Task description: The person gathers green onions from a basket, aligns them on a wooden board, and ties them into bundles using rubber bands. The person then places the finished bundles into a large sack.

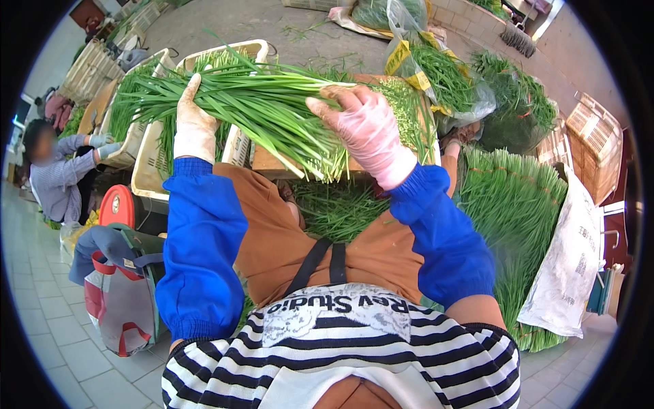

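A loose bunch of long green garlic chives (265, 97) lies across my left hand (194, 115), gloved in white, with the thumb over the leafy part and the fingers hidden beneath. At the pale stem ends is my right hand (365, 125), in a thin, stained glove; its fingers are bent at the stems, and whether they pinch any is unclear. Below the bunch is a wooden board (276, 162). Cut pale stem pieces (401, 105) lie beside my right hand.
Cream plastic crates (145, 166) with chives stand at the left, near a co-worker (64, 168). A bag (122, 301) is on the tiled floor. Tied chive bundles (511, 204) and a white sack (562, 266) are at the right. Loose leaves (337, 209) lie between my legs.
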Available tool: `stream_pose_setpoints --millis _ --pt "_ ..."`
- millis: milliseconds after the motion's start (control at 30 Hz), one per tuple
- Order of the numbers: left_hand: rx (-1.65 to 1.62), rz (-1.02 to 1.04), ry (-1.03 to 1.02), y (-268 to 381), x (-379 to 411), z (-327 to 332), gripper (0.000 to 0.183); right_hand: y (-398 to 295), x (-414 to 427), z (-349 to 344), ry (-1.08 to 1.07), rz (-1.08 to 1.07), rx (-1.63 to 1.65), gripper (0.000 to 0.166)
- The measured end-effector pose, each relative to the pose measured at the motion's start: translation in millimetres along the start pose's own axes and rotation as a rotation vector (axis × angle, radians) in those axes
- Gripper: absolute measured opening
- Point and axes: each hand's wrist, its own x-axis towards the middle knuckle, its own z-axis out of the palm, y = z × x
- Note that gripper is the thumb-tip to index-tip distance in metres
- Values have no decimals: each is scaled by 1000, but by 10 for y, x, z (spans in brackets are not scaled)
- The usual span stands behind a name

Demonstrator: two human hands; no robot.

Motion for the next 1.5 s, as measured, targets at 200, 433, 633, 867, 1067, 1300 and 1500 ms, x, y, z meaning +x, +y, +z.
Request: stream_pose_setpoints --millis 200,433,633,867,1067,1300,1500 --pt "117 3 137 95 123 -196 30 168 -102 -489 -189 213 863 23" --pt "183 15 159 86 109 -247 41 332 -308 -797 -553 318 812 46" --pt "-88 -15 7 -217 -24 -31 30 323 -188 96 -413 513 310 77" --pt "-64 -113 30 -231 -238 -10 33 210 -248 562 -155 600 875 38" --pt "39 -7 94 -325 -316 -25 34 115 -325 401 -227 890 1180 32" --pt "-25 -4 206 -110 139 -491 37 399 -457 -149 -362 658 1145 23" --pt "14 0 257 121 219 -641 40 448 -958 -596 -1146 378 320 24"
